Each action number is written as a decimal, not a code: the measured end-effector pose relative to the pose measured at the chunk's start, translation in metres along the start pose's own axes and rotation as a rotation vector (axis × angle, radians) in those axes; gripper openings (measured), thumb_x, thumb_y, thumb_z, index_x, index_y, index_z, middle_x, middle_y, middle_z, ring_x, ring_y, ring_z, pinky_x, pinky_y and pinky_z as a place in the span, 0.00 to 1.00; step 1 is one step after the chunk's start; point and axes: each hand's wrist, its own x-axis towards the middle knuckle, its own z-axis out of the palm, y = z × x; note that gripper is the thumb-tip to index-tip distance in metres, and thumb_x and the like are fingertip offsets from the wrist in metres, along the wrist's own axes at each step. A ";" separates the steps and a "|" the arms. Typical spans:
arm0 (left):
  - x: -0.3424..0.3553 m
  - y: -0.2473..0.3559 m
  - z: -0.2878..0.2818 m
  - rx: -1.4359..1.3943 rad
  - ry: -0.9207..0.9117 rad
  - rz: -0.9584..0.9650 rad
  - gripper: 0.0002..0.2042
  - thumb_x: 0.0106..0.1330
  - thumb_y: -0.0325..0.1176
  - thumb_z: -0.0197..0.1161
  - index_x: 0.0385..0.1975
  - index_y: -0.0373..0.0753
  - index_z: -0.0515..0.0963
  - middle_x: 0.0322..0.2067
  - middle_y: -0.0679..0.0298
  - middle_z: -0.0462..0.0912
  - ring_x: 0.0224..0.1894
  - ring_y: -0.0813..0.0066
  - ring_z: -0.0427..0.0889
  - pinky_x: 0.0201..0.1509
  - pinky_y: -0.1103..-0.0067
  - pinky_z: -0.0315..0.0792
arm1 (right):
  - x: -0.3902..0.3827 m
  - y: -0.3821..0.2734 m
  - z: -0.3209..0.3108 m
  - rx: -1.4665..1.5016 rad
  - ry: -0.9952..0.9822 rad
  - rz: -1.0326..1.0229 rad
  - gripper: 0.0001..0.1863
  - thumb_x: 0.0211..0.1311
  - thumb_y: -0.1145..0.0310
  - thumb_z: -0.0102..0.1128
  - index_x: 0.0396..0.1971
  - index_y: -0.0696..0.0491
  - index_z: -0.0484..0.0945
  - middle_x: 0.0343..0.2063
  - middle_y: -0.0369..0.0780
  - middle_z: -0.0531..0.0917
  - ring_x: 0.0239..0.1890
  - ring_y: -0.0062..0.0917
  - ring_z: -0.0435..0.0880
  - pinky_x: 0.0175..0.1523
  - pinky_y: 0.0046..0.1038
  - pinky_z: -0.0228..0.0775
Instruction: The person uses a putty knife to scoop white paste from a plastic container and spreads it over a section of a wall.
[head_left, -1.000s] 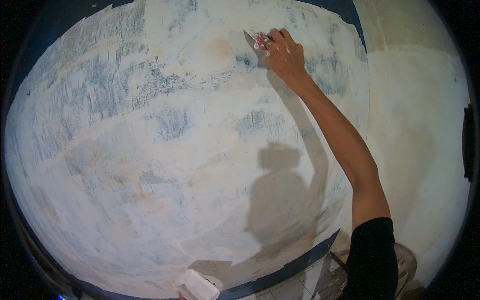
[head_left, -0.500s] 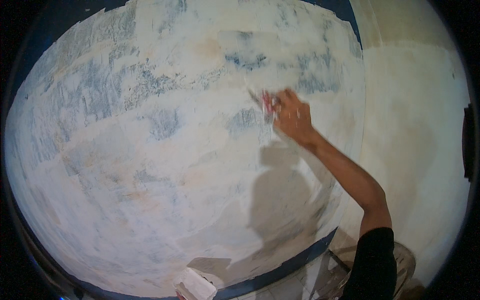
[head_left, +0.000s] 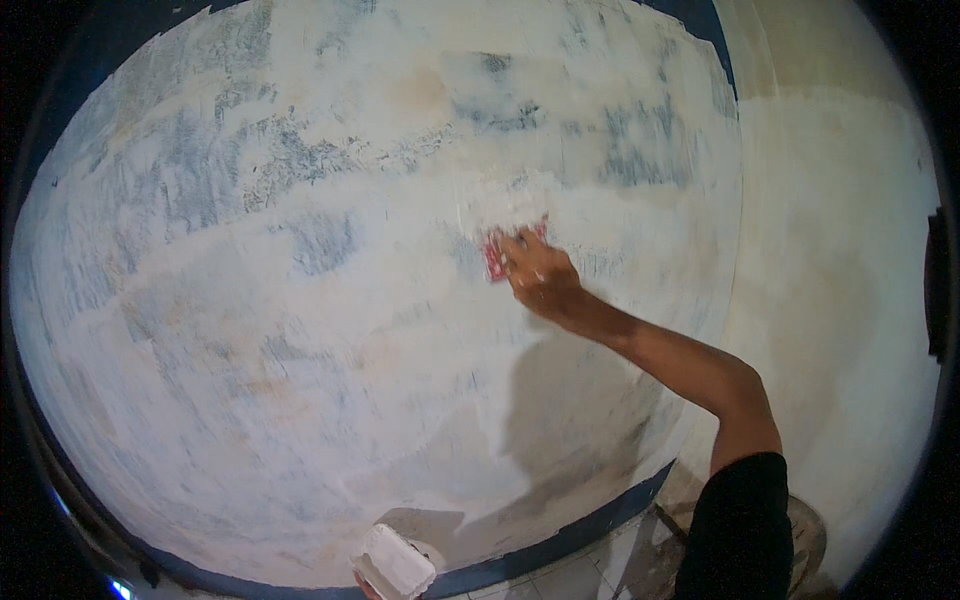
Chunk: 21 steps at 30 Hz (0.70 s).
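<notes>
My right hand (head_left: 540, 275) is closed on a red putty scraper (head_left: 494, 256) and presses it against the wall (head_left: 400, 300). The wall is coated in uneven white putty with blue showing through in patches. Just above the scraper is a fresh whitish smear (head_left: 505, 205). At the lower edge a white rectangular putty tray (head_left: 398, 562) is held out in front of the wall. A little of my left hand (head_left: 368, 588) shows at the tray's left side, gripping it; most of that hand is out of the picture.
A dark blue band (head_left: 560, 540) runs along the wall's foot, above a tiled floor (head_left: 570, 580). To the right, a cream wall (head_left: 810, 260) meets the coated one at a corner. A brownish chair (head_left: 806, 535) stands at lower right, partly behind my sleeve.
My right hand has moved down and left along the wall with the scraper, which now lies flatter against it. A fresh smear shows above it. The tray has hardly moved.
</notes>
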 end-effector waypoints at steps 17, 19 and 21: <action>-0.001 0.012 -0.013 0.060 -0.013 0.007 0.12 0.57 0.41 0.54 0.31 0.39 0.77 0.27 0.57 0.76 0.30 0.57 0.76 0.33 0.61 0.73 | 0.030 0.078 -0.009 -0.126 0.235 -0.078 0.21 0.51 0.75 0.50 0.49 0.52 0.70 0.39 0.51 0.74 0.31 0.48 0.78 0.30 0.41 0.72; 0.001 0.014 -0.015 0.053 -0.018 0.014 0.12 0.57 0.41 0.54 0.31 0.39 0.77 0.27 0.57 0.76 0.30 0.57 0.76 0.33 0.61 0.73 | -0.027 0.065 -0.004 -0.118 0.116 -0.025 0.19 0.51 0.76 0.51 0.47 0.52 0.72 0.40 0.49 0.75 0.30 0.46 0.79 0.32 0.39 0.75; 0.003 0.017 -0.016 0.052 -0.020 0.016 0.12 0.57 0.41 0.54 0.31 0.39 0.77 0.27 0.57 0.76 0.30 0.57 0.76 0.33 0.61 0.73 | -0.052 0.060 -0.017 -0.129 0.020 -0.088 0.20 0.44 0.80 0.58 0.41 0.52 0.76 0.37 0.41 0.76 0.36 0.38 0.78 0.29 0.33 0.76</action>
